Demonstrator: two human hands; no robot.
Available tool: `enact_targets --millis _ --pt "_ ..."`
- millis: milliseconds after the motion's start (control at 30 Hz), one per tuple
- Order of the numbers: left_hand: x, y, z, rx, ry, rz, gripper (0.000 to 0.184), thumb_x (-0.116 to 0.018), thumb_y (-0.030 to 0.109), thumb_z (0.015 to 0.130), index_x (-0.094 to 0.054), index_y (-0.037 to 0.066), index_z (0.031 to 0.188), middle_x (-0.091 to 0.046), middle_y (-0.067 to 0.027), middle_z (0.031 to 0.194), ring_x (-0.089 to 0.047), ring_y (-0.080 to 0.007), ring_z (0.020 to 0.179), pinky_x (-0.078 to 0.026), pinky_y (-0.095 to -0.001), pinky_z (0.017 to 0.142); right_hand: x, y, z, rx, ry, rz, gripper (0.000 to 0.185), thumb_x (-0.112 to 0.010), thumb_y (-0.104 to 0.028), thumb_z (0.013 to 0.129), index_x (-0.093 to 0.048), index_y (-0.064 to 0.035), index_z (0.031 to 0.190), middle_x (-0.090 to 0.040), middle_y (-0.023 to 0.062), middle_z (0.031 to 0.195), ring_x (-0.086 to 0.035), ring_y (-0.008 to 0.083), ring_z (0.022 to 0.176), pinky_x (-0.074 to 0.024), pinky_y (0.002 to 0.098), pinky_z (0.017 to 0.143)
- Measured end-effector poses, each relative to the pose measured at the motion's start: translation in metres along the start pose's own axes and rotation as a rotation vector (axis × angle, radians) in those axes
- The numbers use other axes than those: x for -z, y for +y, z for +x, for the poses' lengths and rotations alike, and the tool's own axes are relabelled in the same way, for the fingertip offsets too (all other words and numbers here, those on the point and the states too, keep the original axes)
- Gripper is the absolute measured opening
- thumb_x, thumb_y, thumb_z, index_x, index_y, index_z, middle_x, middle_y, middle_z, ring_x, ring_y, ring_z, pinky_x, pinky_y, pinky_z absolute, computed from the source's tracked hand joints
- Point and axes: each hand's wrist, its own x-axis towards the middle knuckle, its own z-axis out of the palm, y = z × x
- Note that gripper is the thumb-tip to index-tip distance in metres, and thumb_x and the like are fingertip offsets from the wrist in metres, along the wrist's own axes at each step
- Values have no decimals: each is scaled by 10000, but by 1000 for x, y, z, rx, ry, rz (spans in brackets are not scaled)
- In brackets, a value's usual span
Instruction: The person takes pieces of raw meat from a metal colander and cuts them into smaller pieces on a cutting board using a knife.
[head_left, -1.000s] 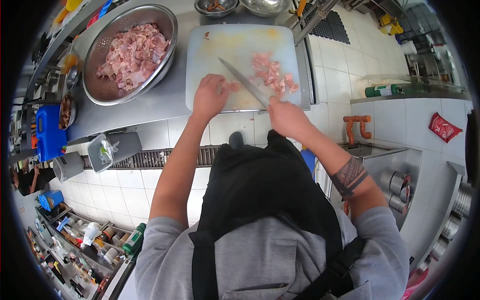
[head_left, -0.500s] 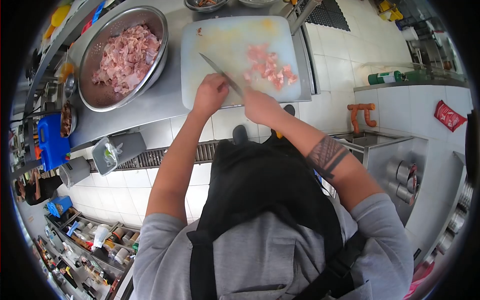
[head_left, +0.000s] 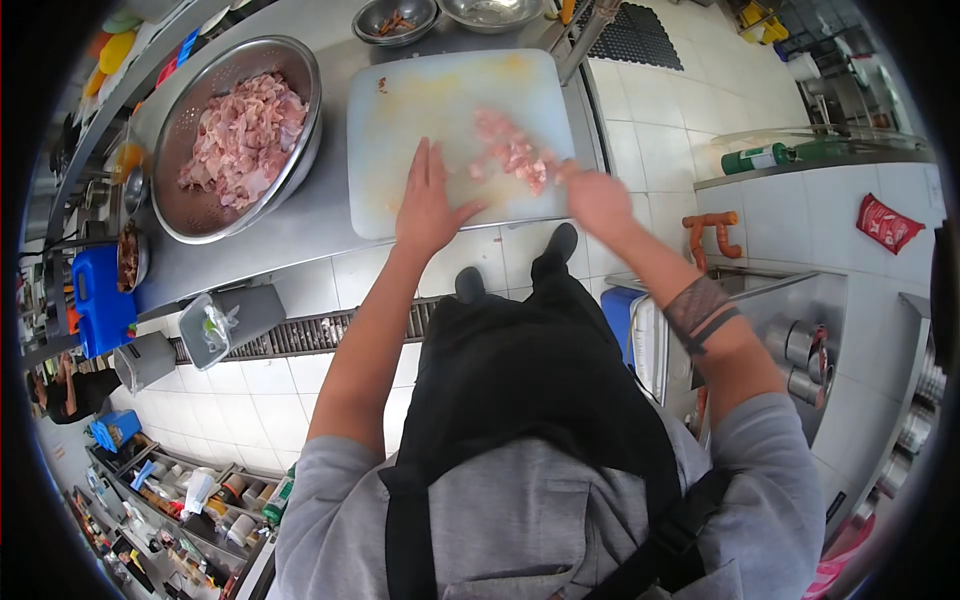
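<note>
Steel table (head_left: 300,228), one cutting board (head_left: 400,110), my two hands.
My left hand (head_left: 430,208) lies open on it, thumb out, gripping nothing; my right hand (head_left: 600,203) is curled closed at the right edge, blur hiding what it grips. One cluster of cut meat (head_left: 515,155) sits between; one colander (head_left: 182,130) of meat stands left, at least two bowls (head_left: 490,12) beyond.

Your cutting board (head_left: 400,140) is milky white, blotched yellow toward its far edge, with a reddish-brown fleck (head_left: 382,86) near its far left corner; the meat pieces (head_left: 518,158) toward its right edge are pale pink; left on the worktop (head_left: 328,190), the colander (head_left: 178,135) is silver, its chunks (head_left: 245,140) pink and whitish; your apron (head_left: 520,390) is black, your shirt (head_left: 510,510) grey; your tattoo (head_left: 700,312) has dark patterned bands.
</note>
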Motion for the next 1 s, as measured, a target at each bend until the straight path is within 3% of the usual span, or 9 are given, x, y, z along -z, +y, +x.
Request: enact_targets --millis 100,233,333,400,500,700,800,933,1000 --pt "-2 8 15 9 -20 24 1259 -922 496 796 -180 -22 1672 -171 -265 1748 -277 -459 1588 -374 -484 1268 0 -43 -7 58 -25 33 212 -499 -121 1009 -595 -85 1195 -764 235 938 -768 423 889 -595 575 775" --pt "-7 0 34 -33 42 -52 1232 -951 416 788 -203 -2 1673 -217 -243 1737 -414 -393 1524 -436 -453 1229 16 -23 -14 9 -98 93 198 -523 -167 1028 -602 -81 1188 -758 253 935 -763 428 904 -587 579 774" --pt "-9 -6 58 -95 -46 -107 1137 -939 412 804 -295 36 1661 -324 -214 1695 -489 -354 1475 -472 -437 1199 0 36 -30 -32 130 284 222 -552 -235 1067 -597 -62 1197 -723 204 811 -756 351 724 -584 518 634" --pt "-12 -7 60 -147 -125 -79 1081 -932 415 811 -351 58 1650 -384 -196 1667 -524 -331 1448 -495 -428 1178 8 44 -51 -439 -314 836 254 -565 -273 1092 -581 -40 1191 -627 118 696 -662 242 522 -525 427 482" --pt "-22 4 55 -192 -232 -208 958 -914 438 827 -468 92 1602 -467 -176 1611 -524 -322 1444 -524 -426 1143 -20 8 -76 -519 -307 1123 264 -551 -284 1109 -573 -31 1178 -532 54 652 -559 168 429 -463 369 405" --pt "-42 39 31 -95 34 -391 724 -877 439 861 -644 53 1428 -561 -232 1511 -546 -389 1410 -498 -458 1140 -69 -90 -50 -339 -92 1000 252 -475 -230 1121 -543 12 1100 -644 193 724 -676 299 499 -543 446 473" --pt "-52 29 37 -6 363 -362 399 -771 244 945 -727 29 1278 -644 -222 1408 -626 -413 1286 -536 -468 1072 -42 -141 -39 -344 -202 1198 250 -448 -215 1123 -524 23 1111 -673 210 773 -698 327 526 -556 463 479" --pt "-29 0 45 163 494 -557 335 -722 175 949 -740 29 1250 -689 -212 1327 -682 -420 1174 -569 -467 1015 -24 -183 -13 -283 -235 1282 237 -459 -208 1120 -502 25 1116 -651 182 736 -673 296 499 -535 438 440" --pt "-5 -25 55 241 554 -581 263 -705 106 938 -755 36 1187 -706 -161 1308 -738 -278 1075 -599 -434 934 -9 -203 -2 -204 -238 1319 237 -471 -214 1119 -500 20 1113 -641 173 724 -659 277 490 -527 426 435"
